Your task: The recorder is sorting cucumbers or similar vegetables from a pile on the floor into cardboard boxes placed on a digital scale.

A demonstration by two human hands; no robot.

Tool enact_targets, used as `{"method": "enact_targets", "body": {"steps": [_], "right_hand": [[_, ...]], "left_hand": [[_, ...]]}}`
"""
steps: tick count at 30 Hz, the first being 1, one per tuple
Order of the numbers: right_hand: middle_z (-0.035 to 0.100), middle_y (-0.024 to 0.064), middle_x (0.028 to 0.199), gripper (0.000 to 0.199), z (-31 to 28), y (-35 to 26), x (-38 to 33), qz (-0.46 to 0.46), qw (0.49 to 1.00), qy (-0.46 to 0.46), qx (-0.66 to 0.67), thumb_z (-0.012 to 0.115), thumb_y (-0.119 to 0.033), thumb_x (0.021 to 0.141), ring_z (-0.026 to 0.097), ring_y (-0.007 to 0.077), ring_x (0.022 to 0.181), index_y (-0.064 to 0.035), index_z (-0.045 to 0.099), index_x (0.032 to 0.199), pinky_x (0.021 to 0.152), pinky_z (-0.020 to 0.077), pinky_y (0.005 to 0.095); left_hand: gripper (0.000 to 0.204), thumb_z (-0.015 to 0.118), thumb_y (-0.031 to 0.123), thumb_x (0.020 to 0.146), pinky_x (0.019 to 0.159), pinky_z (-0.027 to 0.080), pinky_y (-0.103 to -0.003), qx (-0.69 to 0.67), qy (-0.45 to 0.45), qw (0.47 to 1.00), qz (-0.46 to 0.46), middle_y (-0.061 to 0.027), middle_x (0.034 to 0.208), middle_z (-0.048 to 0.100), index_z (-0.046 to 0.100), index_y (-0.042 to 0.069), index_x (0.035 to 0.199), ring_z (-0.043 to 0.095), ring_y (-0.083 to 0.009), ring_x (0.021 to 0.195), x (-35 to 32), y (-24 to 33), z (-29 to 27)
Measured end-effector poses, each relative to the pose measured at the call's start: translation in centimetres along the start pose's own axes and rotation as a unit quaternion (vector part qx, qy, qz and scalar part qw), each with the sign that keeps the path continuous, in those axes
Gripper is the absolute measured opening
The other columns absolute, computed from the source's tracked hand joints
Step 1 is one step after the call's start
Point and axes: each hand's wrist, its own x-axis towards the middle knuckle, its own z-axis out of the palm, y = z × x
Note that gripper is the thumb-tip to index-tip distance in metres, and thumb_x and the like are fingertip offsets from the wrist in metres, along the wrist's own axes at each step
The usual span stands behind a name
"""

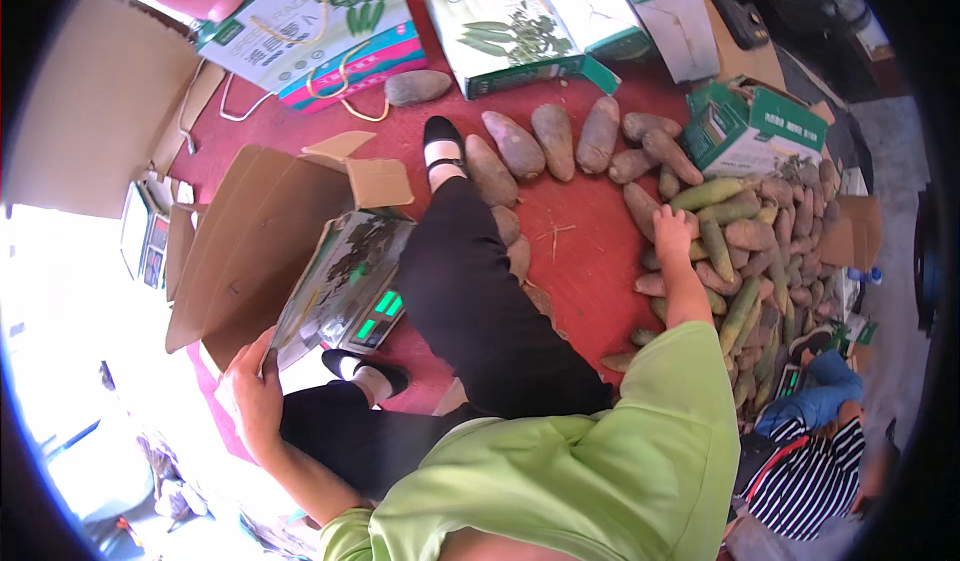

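My left hand [250, 393] grips the near edge of an open cardboard box [325, 286], its fingers closed over the rim. The box has a printed outer side and brown flaps standing up. Beside its base, a scale [376, 319] shows a lit green display. On the right, my right hand [675, 233] reaches to the left edge of a heap of long, soil-covered radishes [740, 271], some green and some reddish-brown. Its fingers look spread over the radishes, touching them; nothing shows lifted in it.
A row of large radishes [553, 141] curves across the red ground cover [580, 251] around my extended leg. Printed cartons [500, 21] stand at the far side, a torn green-and-white carton [755, 126] by the heap. A person in a striped top [810, 481] is at lower right, near another scale.
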Motion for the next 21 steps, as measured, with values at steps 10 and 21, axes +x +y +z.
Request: {"method": "enact_targets", "body": {"steps": [10, 21], "right_hand": [[0.049, 0.0166, 0.124, 0.066, -4.1, 1.7, -1.0, 0.084, 0.937, 0.132, 0.313, 0.073, -0.003, 0.065, 0.049, 0.0405, 0.11, -0.0073, 0.048, 0.126, 0.096, 0.0423, 0.0443], [0.051, 0.011, 0.126, 0.059, -25.2, -5.2, -1.4, -0.169, 0.698, 0.151, 0.68, 0.067, 0.001, 0.078, 0.05, 0.0211, 0.116, -0.0024, 0.045, 0.133, 0.099, 0.0391, 0.0315]], "left_hand": [[0.035, 0.058, -0.001, 0.073, 0.08, 0.049, -0.04, 0.025, 0.053, 0.998, 0.025, -0.0119, 0.092, 0.067, 0.069, 0.011, 0.104, 0.063, -0.0309, 0.09, -0.8, -0.6, 0.6], [0.042, 0.059, 0.003, 0.074, 0.079, 0.049, -0.04, 0.08, 0.071, 0.993, 0.057, -0.0094, 0.103, 0.065, 0.062, 0.01, 0.115, 0.062, -0.0282, 0.088, -3.0, -1.7, 2.4]]}}
